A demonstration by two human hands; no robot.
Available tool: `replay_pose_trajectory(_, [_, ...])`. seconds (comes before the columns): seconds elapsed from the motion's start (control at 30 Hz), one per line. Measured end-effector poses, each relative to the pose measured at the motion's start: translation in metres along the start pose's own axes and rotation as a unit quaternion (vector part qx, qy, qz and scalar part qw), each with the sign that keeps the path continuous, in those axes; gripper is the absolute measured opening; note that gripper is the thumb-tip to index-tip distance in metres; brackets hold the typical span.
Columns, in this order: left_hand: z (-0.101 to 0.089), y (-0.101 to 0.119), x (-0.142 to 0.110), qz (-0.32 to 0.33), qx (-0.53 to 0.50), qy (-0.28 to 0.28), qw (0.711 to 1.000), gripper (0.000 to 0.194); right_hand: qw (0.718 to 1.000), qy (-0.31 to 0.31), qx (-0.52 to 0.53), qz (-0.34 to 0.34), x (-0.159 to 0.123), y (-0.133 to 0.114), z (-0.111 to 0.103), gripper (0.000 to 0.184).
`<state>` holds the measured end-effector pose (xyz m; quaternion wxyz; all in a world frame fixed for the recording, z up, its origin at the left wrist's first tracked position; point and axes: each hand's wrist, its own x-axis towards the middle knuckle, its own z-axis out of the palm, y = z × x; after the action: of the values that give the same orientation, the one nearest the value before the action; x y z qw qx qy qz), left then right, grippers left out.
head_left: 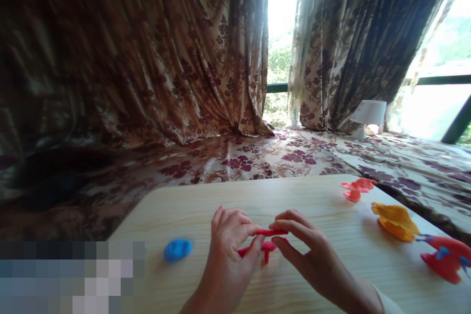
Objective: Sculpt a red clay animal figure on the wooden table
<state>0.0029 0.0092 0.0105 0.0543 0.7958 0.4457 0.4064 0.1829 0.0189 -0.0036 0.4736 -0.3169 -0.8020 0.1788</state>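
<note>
Between the fingertips of both hands is a thin red strip of modelling clay (273, 232), held roughly level above the table. My left hand (230, 243) pinches its left end with thumb and forefinger, and my right hand (312, 243) grips the right end the same way. Just below the strip, a red clay shape (268, 246) with a short leg-like piece pointing down is partly hidden by my left thumb. A flattened blue clay lump (177, 250) lies left of my left hand.
Along the right side of the pale wooden table (206, 196) stand a coral-pink clay figure (356, 189), a yellow clay piece (395, 221) and a red figure with blue bits (447, 255). Beyond are flowered cloth, curtains (206, 59) and a white lamp (369, 112).
</note>
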Motion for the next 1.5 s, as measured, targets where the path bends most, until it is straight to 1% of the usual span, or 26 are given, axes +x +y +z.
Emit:
replay_pose_trajectory(0.23, [0.0003, -0.0020, 0.0010, 0.035, 0.018, 0.017, 0.999, 0.010, 1.000, -0.003, -0.008, 0.009, -0.0001, -0.0013, 0.0023, 0.008])
replay_pose_trajectory(0.33, [0.0022, -0.0035, 0.0009, 0.042, 0.029, 0.015, 0.999, 0.010, 1.000, -0.008, -0.006, 0.012, 0.0007, -0.0024, 0.0032, 0.007])
replay_pose_trajectory(0.57, [0.0021, -0.0050, -0.0004, 0.042, 0.033, 0.004, 0.999, 0.010, 1.000, -0.006, -0.010, 0.008, 0.0021, -0.0034, 0.0021, 0.010])
replay_pose_trajectory(0.63, [0.0012, -0.0052, 0.0000, 0.044, 0.032, 0.010, 0.998, 0.010, 1.000, 0.000, -0.007, 0.013, 0.0020, -0.0023, 0.0005, 0.007])
replay_pose_trajectory(0.73, [0.0003, -0.0047, 0.0008, 0.038, 0.027, 0.024, 0.999, 0.011, 1.000, 0.016, -0.005, 0.020, 0.0022, -0.0004, -0.0023, 0.010])
replay_pose_trajectory(0.93, [0.0010, -0.0034, 0.0008, 0.015, 0.009, 0.010, 1.000, 0.010, 1.000, 0.009, -0.016, 0.019, 0.0030, 0.0003, -0.0035, 0.010])
replay_pose_trajectory(1.03, [0.0020, -0.0043, 0.0011, 0.012, 0.008, 0.014, 1.000, 0.009, 1.000, 0.007, -0.015, 0.018, 0.0027, 0.0005, -0.0021, 0.010])
replay_pose_trajectory(1.13, [0.0022, -0.0049, 0.0019, 0.016, 0.010, 0.019, 1.000, 0.008, 1.000, 0.008, -0.007, 0.014, 0.0018, 0.0008, -0.0005, 0.009])
replay_pose_trajectory(1.27, [0.0017, -0.0033, 0.0021, 0.021, 0.012, 0.001, 1.000, 0.009, 1.000, 0.008, -0.002, 0.013, 0.0009, 0.0009, 0.0006, 0.008])
replay_pose_trajectory(1.5, [0.0015, -0.0044, 0.0011, 0.038, 0.020, -0.002, 0.999, 0.009, 1.000, 0.009, -0.002, 0.009, 0.0007, -0.0002, 0.0017, 0.010])
